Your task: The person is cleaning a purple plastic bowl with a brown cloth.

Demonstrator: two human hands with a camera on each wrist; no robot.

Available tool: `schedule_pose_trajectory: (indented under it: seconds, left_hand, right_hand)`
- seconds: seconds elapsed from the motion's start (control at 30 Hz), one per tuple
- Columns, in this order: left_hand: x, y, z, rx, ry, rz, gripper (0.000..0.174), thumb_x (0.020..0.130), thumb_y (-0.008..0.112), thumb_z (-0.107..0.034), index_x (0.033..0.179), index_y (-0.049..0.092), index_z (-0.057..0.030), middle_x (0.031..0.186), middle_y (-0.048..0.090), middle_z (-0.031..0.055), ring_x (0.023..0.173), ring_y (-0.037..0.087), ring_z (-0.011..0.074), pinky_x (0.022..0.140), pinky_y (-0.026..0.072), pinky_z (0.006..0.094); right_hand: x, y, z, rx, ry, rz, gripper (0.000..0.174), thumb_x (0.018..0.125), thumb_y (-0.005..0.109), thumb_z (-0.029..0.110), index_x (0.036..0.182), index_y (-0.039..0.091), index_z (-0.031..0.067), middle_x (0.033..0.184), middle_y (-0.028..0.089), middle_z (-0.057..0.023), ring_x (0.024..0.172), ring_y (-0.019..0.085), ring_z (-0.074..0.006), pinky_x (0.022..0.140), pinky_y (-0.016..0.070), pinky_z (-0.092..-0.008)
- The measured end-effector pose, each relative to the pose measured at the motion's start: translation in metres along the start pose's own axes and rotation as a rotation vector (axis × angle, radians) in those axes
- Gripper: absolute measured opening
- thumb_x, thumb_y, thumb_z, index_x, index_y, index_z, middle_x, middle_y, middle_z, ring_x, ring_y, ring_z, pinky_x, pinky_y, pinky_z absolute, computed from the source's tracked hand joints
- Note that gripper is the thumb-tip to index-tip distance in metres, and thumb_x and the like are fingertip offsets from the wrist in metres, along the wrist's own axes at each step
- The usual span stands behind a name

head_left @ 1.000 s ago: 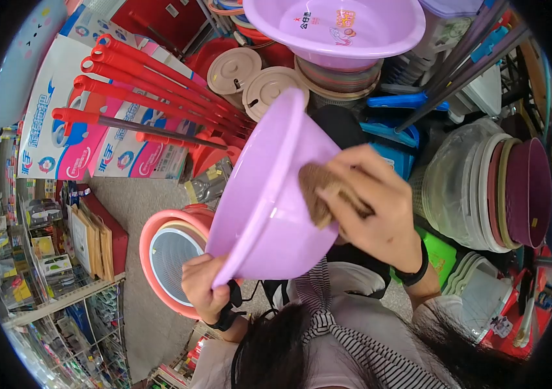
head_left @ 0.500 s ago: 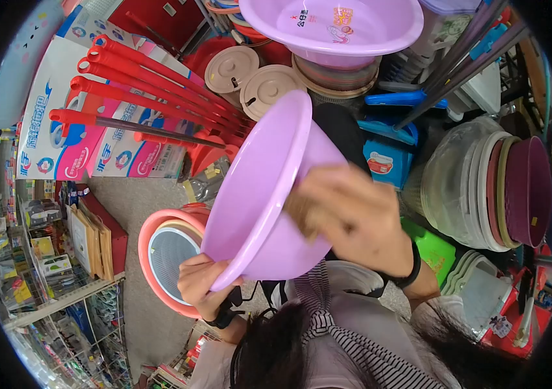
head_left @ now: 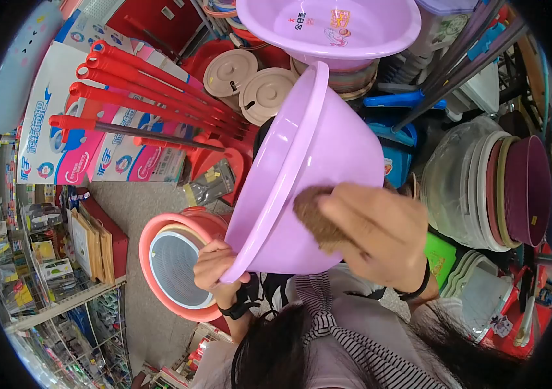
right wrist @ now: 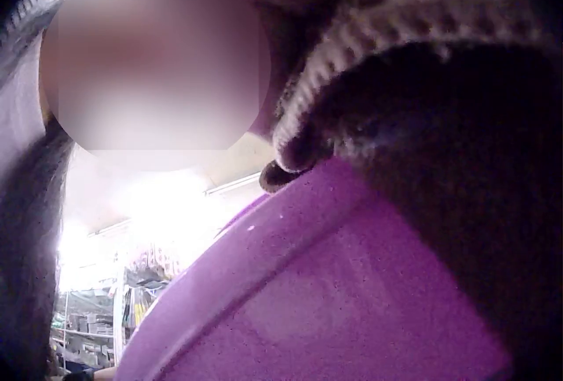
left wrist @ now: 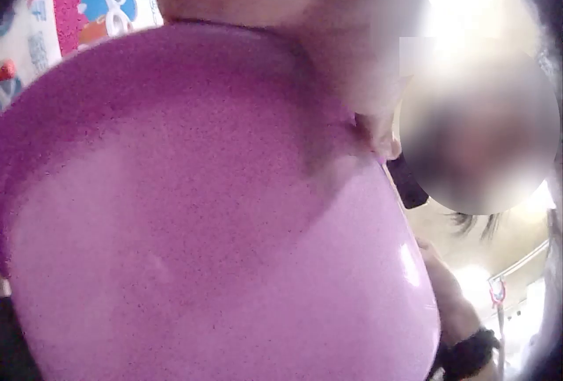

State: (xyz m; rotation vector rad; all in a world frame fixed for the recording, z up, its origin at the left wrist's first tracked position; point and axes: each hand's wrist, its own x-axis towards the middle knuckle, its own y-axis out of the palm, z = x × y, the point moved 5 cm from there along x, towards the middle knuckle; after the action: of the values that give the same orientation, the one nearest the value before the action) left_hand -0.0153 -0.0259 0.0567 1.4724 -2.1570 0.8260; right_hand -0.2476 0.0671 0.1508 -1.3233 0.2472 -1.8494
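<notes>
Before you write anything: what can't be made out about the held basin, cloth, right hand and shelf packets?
Palm: head view, hidden by back of right hand.
Wall of the basin beneath the cloth: head view, covered.
Cloth's folds: right wrist view, partly lost in shadow.
Part of the basin: left wrist view, cut off below.
Print on packets: head view, too small.

Over on the left, cartons (head_left: pixel 36 129) stand behind poles (head_left: pixel 149 97); nearer, a mesh basket (head_left: pixel 179 269) sits inside a tub (head_left: pixel 148 259) on the floor (head_left: pixel 146 343). Lidded buckets (head_left: pixel 268 96) stand beyond the tilted basin (head_left: pixel 341 142), nested basins (head_left: pixel 528 188) to its right.
</notes>
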Motion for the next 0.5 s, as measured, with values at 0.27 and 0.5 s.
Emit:
schedule_pose_trajectory:
  seconds: [0.27,0.5]
  left_hand:
    - [-0.001,-0.031,-0.006,0.181,-0.37,0.2,0.029,0.075,0.075,-0.022,0.09,0.068,0.001,0.084,0.07,0.0171,0.075,0.067,0.0295,0.071,0.0504,0.0362]
    - [0.026,0.003,-0.043,0.271,-0.16,0.231,0.034,0.066,0.084,-0.024,0.089,0.073,-0.0015,0.064,0.066,0.0047,0.046,0.053,0.0153,0.046,0.0371,0.0268]
  right_hand:
    - [-0.027,0.041,0.03,0.077,-0.034,0.072,0.044,0.059,0.075,0.014,0.102,0.068,0.007,0.094,0.062,-0.0014,0.056,0.053,-0.0124,0.05,0.047,-0.0241]
    - [-0.02,0.031,0.025,0.465,0.032,0.303,0.028,0.074,0.07,0.008,0.101,0.066,0.0003,0.099,0.061,-0.0059,0.071,0.06,-0.0154,0.06,0.049,-0.0251]
